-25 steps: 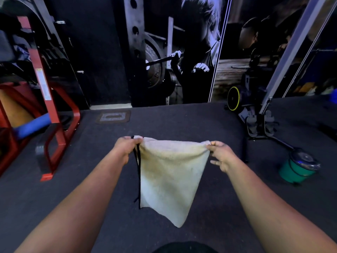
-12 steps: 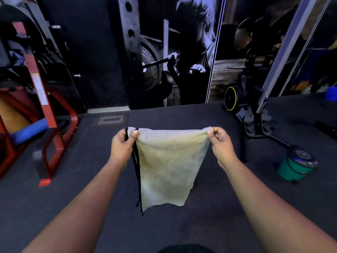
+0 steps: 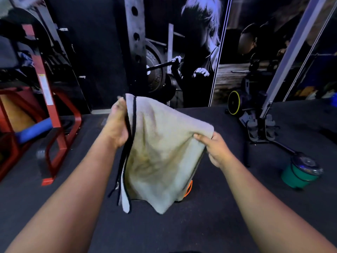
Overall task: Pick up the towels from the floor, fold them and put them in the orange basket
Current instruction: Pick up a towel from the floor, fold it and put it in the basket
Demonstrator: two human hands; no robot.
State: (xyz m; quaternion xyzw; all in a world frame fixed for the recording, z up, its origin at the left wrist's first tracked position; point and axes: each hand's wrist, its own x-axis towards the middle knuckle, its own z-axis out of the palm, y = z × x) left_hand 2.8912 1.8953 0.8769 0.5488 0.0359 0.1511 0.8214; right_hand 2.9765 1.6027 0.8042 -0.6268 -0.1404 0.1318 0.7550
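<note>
- Above the dark floor (image 3: 200, 225), I hold the towel (image 3: 164, 152) up in front of me with both hands.
- My left hand (image 3: 116, 128) grips the towel's upper corner, fingers curled round the folded edge; it is the higher of the two.
- My right hand (image 3: 215, 150) pinches the towel's other top corner, lower and to the right of the left hand, thumb on the near face.
- The towel is pale, stained yellowish in the middle, and hangs doubled, its top edge sloping down from left hand to right hand.
- A black trim runs down the towel's left edge, just beside my left hand, with loose black ends dangling below.
- The towel's lowest corner hangs clear of the floor.
- Behind the towel's lower right edge an orange rim (image 3: 189, 189) shows; most of it is hidden, so I cannot tell what it is.
- Well to the right of the towel a green pot (image 3: 299, 176) stands on the floor.
- Left of the towel is a red frame (image 3: 54, 114) with a blue roll (image 3: 34, 128).
</note>
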